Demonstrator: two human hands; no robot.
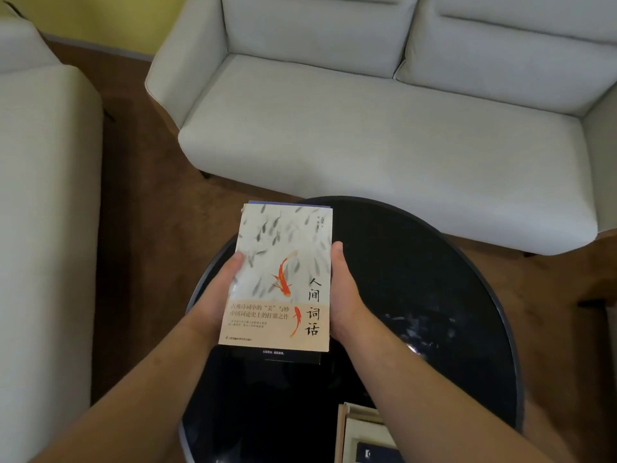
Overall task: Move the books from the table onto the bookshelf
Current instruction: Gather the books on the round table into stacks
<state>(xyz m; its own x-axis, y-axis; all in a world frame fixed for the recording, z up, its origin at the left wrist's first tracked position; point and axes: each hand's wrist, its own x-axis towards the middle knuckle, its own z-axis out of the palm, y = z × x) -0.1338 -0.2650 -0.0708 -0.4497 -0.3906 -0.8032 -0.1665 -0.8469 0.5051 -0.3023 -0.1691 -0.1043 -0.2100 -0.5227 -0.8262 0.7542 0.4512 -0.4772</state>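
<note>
Left hand [217, 297] & right hand [344, 295] are gripping the books [283, 272] over the desk [434, 279], thumbs [237, 259] on top, fingers curling under, hidden. Should be keeping them level, squeezing evenly; shelf not in view.

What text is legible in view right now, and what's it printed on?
"人间词话": title down the right of the fish-cover book, held by left hand and right hand.
"古典诗词中的"美"与妙": its tan band, first line.
"中国词论史上的扛鼎之作": second line.
Too blurred: author line, band small print, publisher line, white print on the dark book beneath.
</note>
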